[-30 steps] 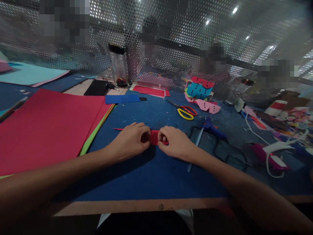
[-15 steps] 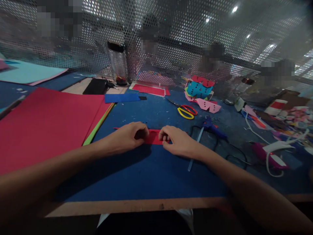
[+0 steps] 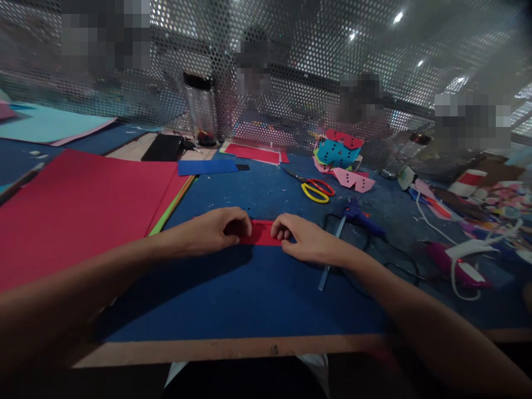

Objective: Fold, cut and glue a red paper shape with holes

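In the head view, the left hand [image 3: 216,230] and the right hand [image 3: 305,241] lie low on the blue worktop [image 3: 249,299]. Each has its fingers curled narrow on one end of the red strip [image 3: 260,234]. Only the middle of the strip shows between them, flat on the worktop. I cannot tell how deep the fingertips grip.

I think the main risk is in the strip itself. It looks thin, so if the two hands pull apart or press unevenly, it may tear or take a crooked crease. If one hand lets go first, the strip may slide under the other.

To the right of the strip, near the right wrist, lie a pale stick [image 3: 330,255], a blue glue gun [image 3: 361,217] and its dark cable [image 3: 374,255]. A wide elbow move could catch the cable and drag the gun.

Behind the strip, the scissors [image 3: 318,190] lie well apart. To its left the large red sheet [image 3: 78,205] lies under the left forearm and could be creased.
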`<state>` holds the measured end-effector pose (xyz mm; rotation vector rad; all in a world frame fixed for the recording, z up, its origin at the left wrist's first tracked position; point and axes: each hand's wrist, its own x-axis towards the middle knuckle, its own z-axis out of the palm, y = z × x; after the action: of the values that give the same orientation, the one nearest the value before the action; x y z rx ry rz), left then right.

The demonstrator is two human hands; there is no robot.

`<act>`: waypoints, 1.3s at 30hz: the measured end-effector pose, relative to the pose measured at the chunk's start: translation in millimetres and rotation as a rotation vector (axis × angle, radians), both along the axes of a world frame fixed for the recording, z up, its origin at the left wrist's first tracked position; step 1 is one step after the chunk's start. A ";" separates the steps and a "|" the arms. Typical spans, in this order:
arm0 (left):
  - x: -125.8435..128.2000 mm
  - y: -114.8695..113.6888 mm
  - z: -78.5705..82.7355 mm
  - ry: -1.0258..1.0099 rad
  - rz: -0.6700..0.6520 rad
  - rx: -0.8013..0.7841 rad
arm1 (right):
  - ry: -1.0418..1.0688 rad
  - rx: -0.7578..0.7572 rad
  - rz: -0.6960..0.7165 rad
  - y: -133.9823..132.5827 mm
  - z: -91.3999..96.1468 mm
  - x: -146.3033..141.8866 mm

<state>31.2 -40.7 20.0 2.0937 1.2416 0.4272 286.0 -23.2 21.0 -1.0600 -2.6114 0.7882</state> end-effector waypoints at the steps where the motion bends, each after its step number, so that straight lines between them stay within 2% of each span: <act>1: -0.2 0.1 0.1 0.000 -0.007 -0.003 | 0.000 0.003 -0.004 0.2 -0.7 0.4; 8: -0.4 -1.9 1.4 0.021 -0.005 0.029 | 0.026 0.017 -0.078 -1.4 -7.1 -4.5; 13: 3.9 -4.7 -3.0 0.006 0.027 0.077 | 0.011 0.113 -0.117 -3.9 -10.2 -11.9; 15: 9.1 -6.3 -6.6 0.018 0.067 0.130 | -0.004 0.125 -0.114 -4.2 -10.1 -13.0; 20: 23.4 -10.9 -17.1 0.112 0.121 0.375 | -0.045 0.157 -0.138 -6.1 -9.4 -15.0; 23: 27.2 -12.4 -20.5 0.164 0.138 0.434 | -0.074 0.199 -0.160 -7.8 -9.5 -17.5; 32: 29.4 -10.9 -17.7 0.200 0.128 0.427 | -0.106 0.217 -0.182 -7.0 -10.3 -22.1; 39: 24.1 -6.4 -18.8 0.157 0.114 0.372 | -0.078 0.132 -0.162 -4.3 -8.7 -17.5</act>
<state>55.3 -47.0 1.2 2.4117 1.4688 0.5925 268.6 -27.5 12.3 -1.2674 -2.5585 0.5412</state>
